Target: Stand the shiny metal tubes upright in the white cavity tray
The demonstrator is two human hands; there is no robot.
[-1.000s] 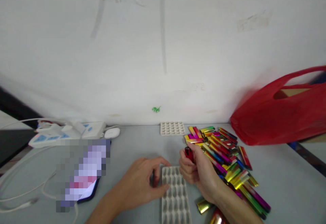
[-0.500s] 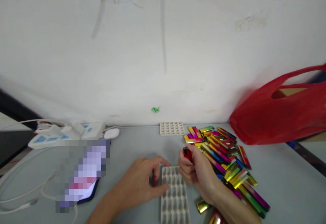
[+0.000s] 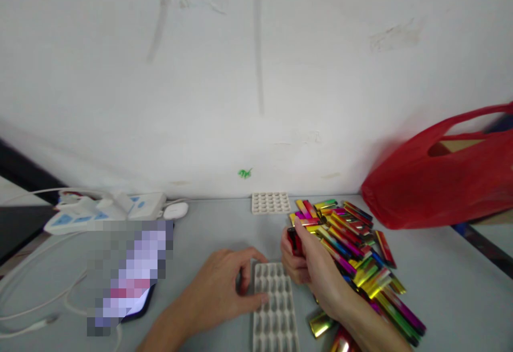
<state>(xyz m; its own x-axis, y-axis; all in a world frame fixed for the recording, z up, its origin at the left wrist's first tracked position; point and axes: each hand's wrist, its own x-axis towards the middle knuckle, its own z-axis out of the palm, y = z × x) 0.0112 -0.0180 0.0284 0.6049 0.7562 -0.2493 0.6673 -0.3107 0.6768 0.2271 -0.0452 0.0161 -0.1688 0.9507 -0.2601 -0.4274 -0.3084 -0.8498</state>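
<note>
A pale tray with rows of hollows lies at the front centre of the table. My left hand is at its left edge, thumb and fingers apart, the thumb tip over the hollows and a fingertip near the far left corner. To the right of the tray, my right hand is closed around a red lighter with a dark end, its thumb raised beside the top. Many shiny coloured lighters lie in a heap behind and right of that hand.
A second, smaller-looking pale tray rests by the wall. On the left are a power strip, white cables, a white oval case and a partly pixelated phone. A red bag stands at the right.
The right thumb has lifted and straightened beside the top of the red lighter. The left thumb has shifted slightly right over the tray.
</note>
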